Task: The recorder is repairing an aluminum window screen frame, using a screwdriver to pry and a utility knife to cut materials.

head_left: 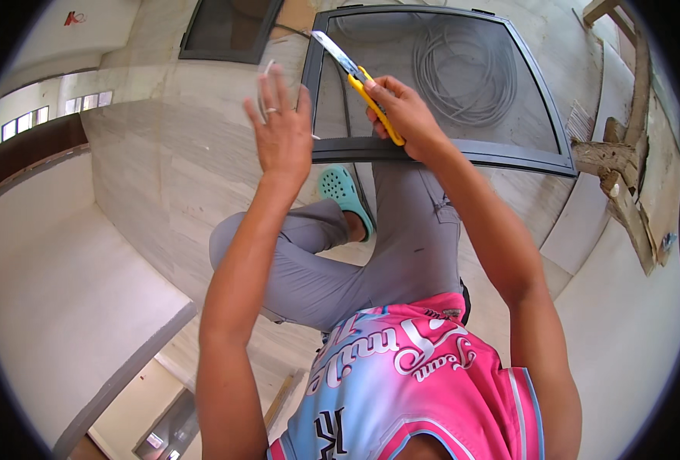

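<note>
My right hand (410, 115) is closed around the yellow handle of a utility knife (378, 107). Its long blade is out and points up and to the left, above the left side of a dark-framed panel (439, 149). To the left of that frame is my left hand (284, 134), slightly blurred, with fingers stretched out and a ring on one. A thin pale strip (271, 63) curls by its fingertips, and a small pale end shows beside the palm; whether the hand touches the strip I cannot tell. A coil of grey cable (462, 73) shows through the panel's see-through sheet.
Another dark-framed panel (228, 27) lies on the tiled floor (156, 146) at the far left. Rough wooden pieces (612, 161) stand at the right. My bent leg and a turquoise clog (341, 192) are close to the panel's near edge. A dark cord runs past the clog.
</note>
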